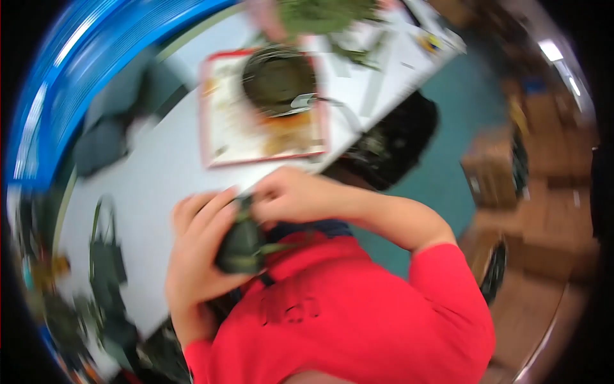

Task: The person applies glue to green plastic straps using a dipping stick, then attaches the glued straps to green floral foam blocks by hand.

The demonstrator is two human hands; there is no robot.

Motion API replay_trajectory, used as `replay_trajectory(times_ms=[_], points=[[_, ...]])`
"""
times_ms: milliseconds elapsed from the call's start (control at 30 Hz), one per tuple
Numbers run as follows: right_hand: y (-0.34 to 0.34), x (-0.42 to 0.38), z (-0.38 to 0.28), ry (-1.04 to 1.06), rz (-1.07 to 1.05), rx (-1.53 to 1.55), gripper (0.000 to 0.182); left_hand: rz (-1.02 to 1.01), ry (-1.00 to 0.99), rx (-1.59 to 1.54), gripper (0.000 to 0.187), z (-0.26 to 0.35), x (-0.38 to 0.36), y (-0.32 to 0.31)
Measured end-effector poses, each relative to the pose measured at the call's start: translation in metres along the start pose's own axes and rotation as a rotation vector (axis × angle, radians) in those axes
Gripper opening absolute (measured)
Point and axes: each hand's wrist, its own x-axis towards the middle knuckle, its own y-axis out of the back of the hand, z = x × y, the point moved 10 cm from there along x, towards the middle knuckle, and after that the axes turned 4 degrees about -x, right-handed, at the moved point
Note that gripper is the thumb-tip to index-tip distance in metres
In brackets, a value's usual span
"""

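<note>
Close to my red shirt, a dark green fabric pouch (242,246) with lighter green straps is held in both hands. My left hand (201,246) wraps around its left side, thumb below and fingers over the top. At the upper edge of the pouch, my right hand (288,195) is closed in a pinch on it. Motion blur and the fingers hide the exact spot it grips.
A red-rimmed white tray (214,137) lies on the white table (150,173), bearing a dark round pot (278,80). Another person's hand (265,19) is by green fabric (326,16). Dark strapped pieces (109,265) lie left. Cardboard boxes (489,173) stand right, beyond a black bag (396,141).
</note>
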Motion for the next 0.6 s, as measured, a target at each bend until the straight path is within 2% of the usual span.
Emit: replay_trajectory(times_ms=[33,100,133,300,500,600], points=[[0.000,0.000,-0.002,0.014,0.014,-0.008,0.021,-0.001,-0.026,-0.027,0.103,-0.005,-0.005,-0.004],[0.000,0.004,-0.001,0.102,0.056,-0.061,0.025,0.027,0.020,-0.021,0.109,-0.014,-0.012,-0.008],[-0.002,0.004,0.002,0.117,0.041,-0.050,0.026,-0.020,0.153,-0.022,0.109,-0.024,-0.013,-0.013],[0.004,-0.014,0.001,0.209,0.108,0.035,0.030,-0.104,0.166,-0.043,0.108,-0.017,-0.007,-0.019],[0.011,-0.026,-0.001,0.214,0.235,0.013,0.028,-0.092,0.049,0.018,0.110,-0.008,-0.004,-0.019],[0.008,-0.020,0.012,0.169,0.277,0.105,0.022,-0.079,-0.097,0.109,0.103,0.008,0.002,-0.024]])
